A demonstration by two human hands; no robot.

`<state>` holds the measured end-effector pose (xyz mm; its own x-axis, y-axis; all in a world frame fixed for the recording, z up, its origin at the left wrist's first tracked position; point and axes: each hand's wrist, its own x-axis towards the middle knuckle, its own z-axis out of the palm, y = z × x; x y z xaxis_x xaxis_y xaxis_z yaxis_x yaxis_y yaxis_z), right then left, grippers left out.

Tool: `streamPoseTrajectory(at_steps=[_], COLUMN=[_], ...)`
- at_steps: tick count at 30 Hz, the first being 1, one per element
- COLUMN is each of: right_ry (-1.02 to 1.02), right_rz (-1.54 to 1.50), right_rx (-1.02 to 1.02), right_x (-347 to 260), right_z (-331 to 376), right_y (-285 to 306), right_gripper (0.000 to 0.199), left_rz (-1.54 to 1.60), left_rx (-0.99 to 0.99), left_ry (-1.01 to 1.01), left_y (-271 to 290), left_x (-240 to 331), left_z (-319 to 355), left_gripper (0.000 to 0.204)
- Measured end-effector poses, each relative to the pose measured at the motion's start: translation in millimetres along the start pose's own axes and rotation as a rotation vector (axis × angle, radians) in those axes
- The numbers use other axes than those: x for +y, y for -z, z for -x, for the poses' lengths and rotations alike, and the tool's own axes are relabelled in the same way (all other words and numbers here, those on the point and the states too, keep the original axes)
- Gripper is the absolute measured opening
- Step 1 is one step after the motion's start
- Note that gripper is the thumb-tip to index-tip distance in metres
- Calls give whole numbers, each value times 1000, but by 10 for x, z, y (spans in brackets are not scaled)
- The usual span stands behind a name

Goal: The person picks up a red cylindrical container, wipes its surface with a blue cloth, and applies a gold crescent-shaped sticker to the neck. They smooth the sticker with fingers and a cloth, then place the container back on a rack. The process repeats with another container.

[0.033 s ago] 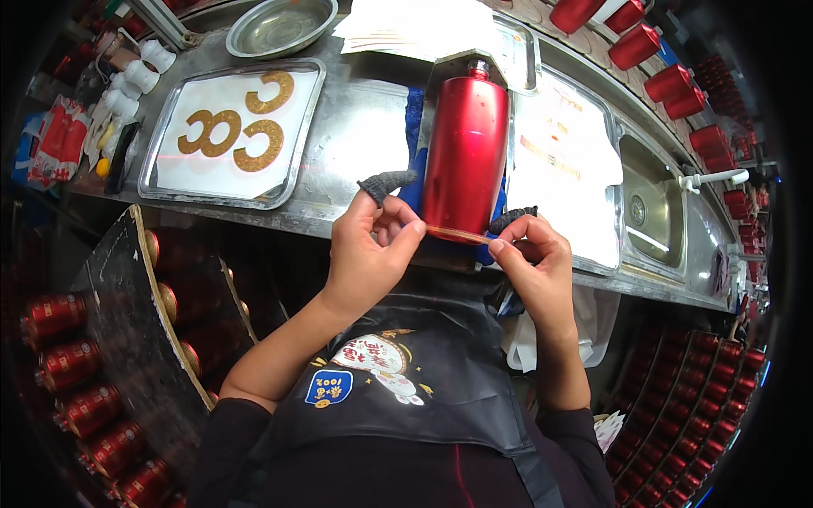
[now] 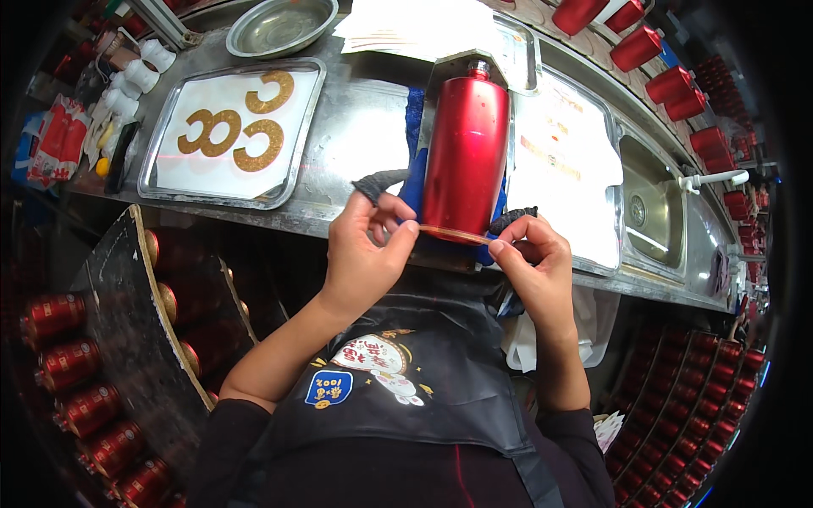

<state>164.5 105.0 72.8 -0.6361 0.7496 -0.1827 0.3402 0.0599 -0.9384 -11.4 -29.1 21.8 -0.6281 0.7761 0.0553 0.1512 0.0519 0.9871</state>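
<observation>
Your left hand [image 2: 364, 254] is narrow, with the thumb tip and a finger close together on the left end of a thin gold strip [image 2: 457, 233]. Your right hand [image 2: 538, 262] is narrow too, and it pinches the strip's right end. Each hand has a dark finger cover [image 2: 378, 184] on it. The strip is pulled straight between your hands, across the near, bottom end of the shiny red bottle [image 2: 468, 152]. I can't tell if its middle is stuck down.

The bottle lies with its neck away from you, and a blue cloth [image 2: 414, 182] shows beside it. It looks like you are lining up the strip with the bottle's bottom edge. I think the next move calls for both ends level and a soft, even press, with no twist.

Farther out, a tray [image 2: 301, 152] with gold curved pieces [image 2: 222, 133] is on your left. White sheets [image 2: 567, 195] and a sink [image 2: 656, 241] are on your right.
</observation>
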Motion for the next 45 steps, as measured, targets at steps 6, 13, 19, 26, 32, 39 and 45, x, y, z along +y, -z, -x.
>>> streamPoseTrajectory(at_steps=[6, 13, 19, 26, 32, 39, 45], right_ry=[-41, -166, -244, -167, -128, -87, -78], right_rz=[-87, -161, -303, -284, -332, -316, -323], right_rx=[-9, -40, -77, -20, -25, 1, -6], right_x=[25, 159, 289, 266, 188, 207, 255], right_z=[14, -55, -58, -17, 87, 104, 92], right_y=[5, 103, 153, 127, 194, 199, 180], right_gripper=[11, 11, 10, 11, 10, 13, 13], left_rz=[-402, -344, -365, 216, 378, 127, 171], left_rx=[-192, -81, -112, -291, -266, -154, -170], left_ry=[-259, -455, -509, -94, -34, -164, -112], left_y=[-61, -128, -116, -78, -121, -261, -198], left_x=[-85, -88, -61, -118, -175, -94, -133], left_z=[-140, -164, -198, -137, -175, -160, -163], left_gripper=[93, 89, 95, 109, 89, 94, 91])
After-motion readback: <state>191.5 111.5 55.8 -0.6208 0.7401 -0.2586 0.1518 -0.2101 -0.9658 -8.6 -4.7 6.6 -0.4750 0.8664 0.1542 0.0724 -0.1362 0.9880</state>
